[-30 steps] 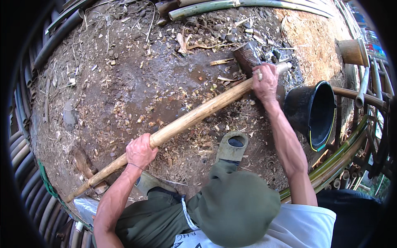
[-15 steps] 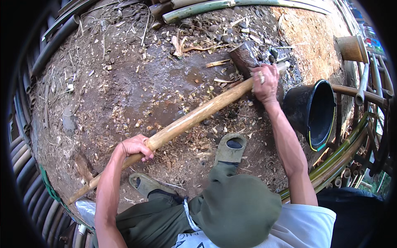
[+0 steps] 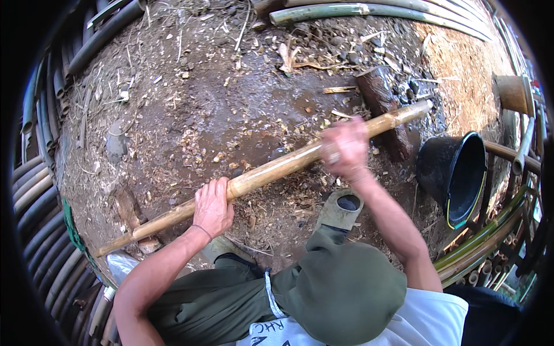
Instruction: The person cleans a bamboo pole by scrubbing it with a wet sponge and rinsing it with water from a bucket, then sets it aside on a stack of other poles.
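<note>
A long tan bamboo pole [image 3: 276, 170] slants across in front of me, its far right end over a dark wet log [image 3: 378, 95]. Its thinner left end passes over a short wooden chunk [image 3: 127, 205] near the ground. My left hand [image 3: 213, 209] is closed over the pole left of its middle, fingers on top. Further right, my right hand [image 3: 346, 149] is wrapped over the pole, blurred by motion; its single fingers are hard to make out. A black bucket [image 3: 433, 167] lies tipped on its side, right of my right forearm.
Dirt ground [image 3: 190, 86] with wood chips lies ahead. Green bamboo poles [image 3: 323, 12] lie at the far edge, more dark poles [image 3: 43, 230] on the left. A brown pot-like container [image 3: 512, 94] stands far right. My slippered foot [image 3: 340, 210] is below the pole.
My right hand has slid down the pole toward the middle, away from its far end. My left hand has shifted to the right and now grips from above. The view has moved slightly.
</note>
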### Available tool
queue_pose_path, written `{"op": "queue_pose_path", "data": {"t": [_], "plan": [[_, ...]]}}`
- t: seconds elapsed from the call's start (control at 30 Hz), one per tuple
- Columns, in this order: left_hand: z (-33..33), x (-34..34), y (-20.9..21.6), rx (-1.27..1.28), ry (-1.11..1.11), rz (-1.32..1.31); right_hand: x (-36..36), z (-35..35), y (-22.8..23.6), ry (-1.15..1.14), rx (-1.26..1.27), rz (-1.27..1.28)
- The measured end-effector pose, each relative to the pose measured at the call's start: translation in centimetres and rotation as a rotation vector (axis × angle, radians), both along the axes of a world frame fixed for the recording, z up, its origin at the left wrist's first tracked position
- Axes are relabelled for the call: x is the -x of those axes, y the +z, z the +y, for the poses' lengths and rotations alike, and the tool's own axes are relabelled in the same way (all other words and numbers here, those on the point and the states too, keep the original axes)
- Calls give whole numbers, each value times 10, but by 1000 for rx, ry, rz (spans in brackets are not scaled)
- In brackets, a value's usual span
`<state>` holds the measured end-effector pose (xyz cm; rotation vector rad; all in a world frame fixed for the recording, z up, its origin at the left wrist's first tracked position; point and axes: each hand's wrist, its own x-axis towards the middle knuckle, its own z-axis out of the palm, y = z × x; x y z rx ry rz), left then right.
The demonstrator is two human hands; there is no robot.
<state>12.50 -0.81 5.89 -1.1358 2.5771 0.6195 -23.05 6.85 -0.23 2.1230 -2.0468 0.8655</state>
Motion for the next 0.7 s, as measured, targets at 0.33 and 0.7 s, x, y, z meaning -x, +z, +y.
{"op": "queue_pose_path", "data": {"t": [0.33, 0.7], "plan": [[-46, 24, -9, -279, 113, -208, -120, -27, 19, 79, -91, -224], [-57, 26, -7, -371, 69, -187, 121, 6, 11, -308, -28, 238]]}}
